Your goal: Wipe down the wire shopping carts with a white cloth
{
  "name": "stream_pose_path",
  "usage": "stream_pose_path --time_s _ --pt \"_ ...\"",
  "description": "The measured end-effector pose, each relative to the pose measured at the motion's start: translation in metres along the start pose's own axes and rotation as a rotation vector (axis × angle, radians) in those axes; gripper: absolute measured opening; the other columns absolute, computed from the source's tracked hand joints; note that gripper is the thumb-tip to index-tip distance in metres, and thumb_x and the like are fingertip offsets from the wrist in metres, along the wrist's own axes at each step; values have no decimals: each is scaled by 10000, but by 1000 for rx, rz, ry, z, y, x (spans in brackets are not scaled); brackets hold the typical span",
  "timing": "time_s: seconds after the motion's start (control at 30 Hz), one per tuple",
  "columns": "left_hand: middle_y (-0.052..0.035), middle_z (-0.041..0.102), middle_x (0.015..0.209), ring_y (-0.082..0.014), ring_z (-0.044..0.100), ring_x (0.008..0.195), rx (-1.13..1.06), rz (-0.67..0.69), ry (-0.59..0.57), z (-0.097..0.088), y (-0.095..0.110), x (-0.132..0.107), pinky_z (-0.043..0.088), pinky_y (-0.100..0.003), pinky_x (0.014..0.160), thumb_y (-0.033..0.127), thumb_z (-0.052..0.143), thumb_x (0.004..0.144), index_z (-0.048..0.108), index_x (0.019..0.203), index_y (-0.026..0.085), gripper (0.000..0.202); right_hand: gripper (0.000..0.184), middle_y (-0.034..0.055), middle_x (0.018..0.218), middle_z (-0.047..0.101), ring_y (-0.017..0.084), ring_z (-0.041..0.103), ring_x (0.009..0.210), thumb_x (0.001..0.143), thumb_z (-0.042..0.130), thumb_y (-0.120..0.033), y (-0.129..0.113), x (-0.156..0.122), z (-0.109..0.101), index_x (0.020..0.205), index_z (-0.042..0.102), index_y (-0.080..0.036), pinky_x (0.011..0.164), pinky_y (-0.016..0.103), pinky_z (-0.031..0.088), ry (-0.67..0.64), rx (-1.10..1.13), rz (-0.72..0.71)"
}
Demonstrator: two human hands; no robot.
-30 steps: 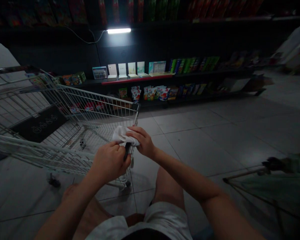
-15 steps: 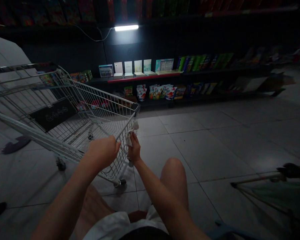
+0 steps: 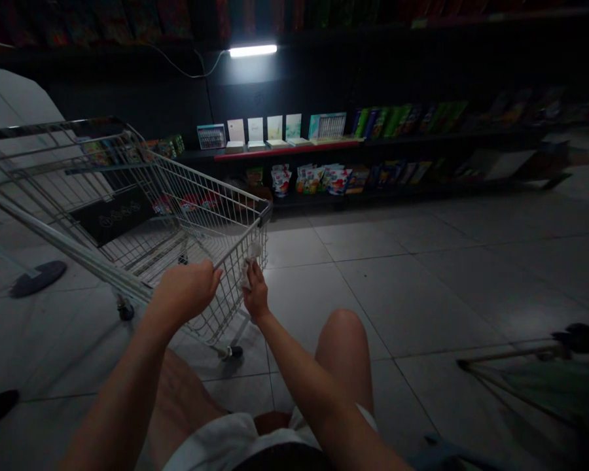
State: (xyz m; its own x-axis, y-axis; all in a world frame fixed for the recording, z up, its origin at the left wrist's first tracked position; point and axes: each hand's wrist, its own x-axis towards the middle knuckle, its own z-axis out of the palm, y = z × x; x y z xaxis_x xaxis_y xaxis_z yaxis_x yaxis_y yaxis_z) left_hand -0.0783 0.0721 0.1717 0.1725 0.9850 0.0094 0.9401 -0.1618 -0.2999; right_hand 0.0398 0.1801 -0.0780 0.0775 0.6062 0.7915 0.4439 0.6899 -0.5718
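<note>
White cloth (image 3: pixel 248 273), silver wire grid of the shopping cart (image 3: pixel 211 212), red shelf edge (image 3: pixel 285 151), and pale grey floor tiles (image 3: pixel 412 301) in a square pattern.

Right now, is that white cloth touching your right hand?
Touching. The head view shows the white cloth pinched in the fingers of the right hand, with its end sticking up above them.
</note>
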Motion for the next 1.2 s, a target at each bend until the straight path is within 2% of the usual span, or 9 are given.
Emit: stream_pose_path --time_s 0.13,0.27,0.4,0.5,0.6,0.73,1.0,1.1,1.2 --pt "-147 742 898 -349 721 859 4 -11 14 3 -8 5 514 -420 695 429 233 1003 628 984 157 481 549 89 1441 538 210 499 1368 861 485 -119 -18 5 -9 1399 546 -210 1159 408 437 23 68 39" --pt "-139 743 907 -339 718 864 -5 -11 19 6 -12 5 501 -403 687 444 235 997 634 981 166 487 630 52 1632 261 219 282 1510 886 466 -127 -49 16 5 1502 407 -243 1223 417 344 -33 101 -68" --pt "-135 746 923 -316 717 892 -12 -18 21 6 -15 5 489 -371 696 465 227 994 642 963 172 508 631 88 1634 250 232 244 1523 910 426 -114 -42 -28 25 1529 360 -218 1214 450 351 -16 46 -123" --pt "-143 747 932 -314 715 895 -10 1 13 4 -19 5 483 -369 695 467 193 996 651 973 168 548 576 95 1602 327 218 335 1486 926 399 -111 -40 -48 18 1492 433 -211 1189 403 403 -68 57 -56" --pt "-156 747 946 -313 713 905 -11 6 -3 3 -24 6 479 -369 704 458 169 996 663 985 163 575 559 83 1582 368 216 361 1475 925 400 -149 -65 -37 1 1479 455 -198 1204 398 388 -76 63 -19" --pt "-153 748 977 -290 708 922 -17 -4 -19 3 -28 6 476 -350 728 453 180 994 674 1007 164 573 551 62 1623 282 257 269 1515 910 418 -182 -98 -17 0 1456 485 -196 1238 469 325 -131 60 -168" --pt "-134 746 933 -274 701 890 6 5 -4 7 -38 5 445 -330 684 487 284 974 672 980 184 492 402 90 1397 596 196 422 1439 907 456 -70 -40 -83 51 1199 686 -223 1178 424 428 -297 -51 -275" --pt "-137 739 934 -282 698 881 18 13 2 9 -46 6 429 -335 661 482 295 974 664 974 179 478 370 107 1354 628 185 474 1400 901 485 -67 -23 -108 40 1181 696 -186 1129 385 484 -323 -9 -256" --pt "-127 737 924 -277 696 867 25 29 -4 12 -54 7 416 -331 650 488 296 973 655 968 185 470 445 91 1322 647 166 512 1364 895 441 -44 -23 -95 17 1253 658 -197 1092 360 517 -254 18 -203"
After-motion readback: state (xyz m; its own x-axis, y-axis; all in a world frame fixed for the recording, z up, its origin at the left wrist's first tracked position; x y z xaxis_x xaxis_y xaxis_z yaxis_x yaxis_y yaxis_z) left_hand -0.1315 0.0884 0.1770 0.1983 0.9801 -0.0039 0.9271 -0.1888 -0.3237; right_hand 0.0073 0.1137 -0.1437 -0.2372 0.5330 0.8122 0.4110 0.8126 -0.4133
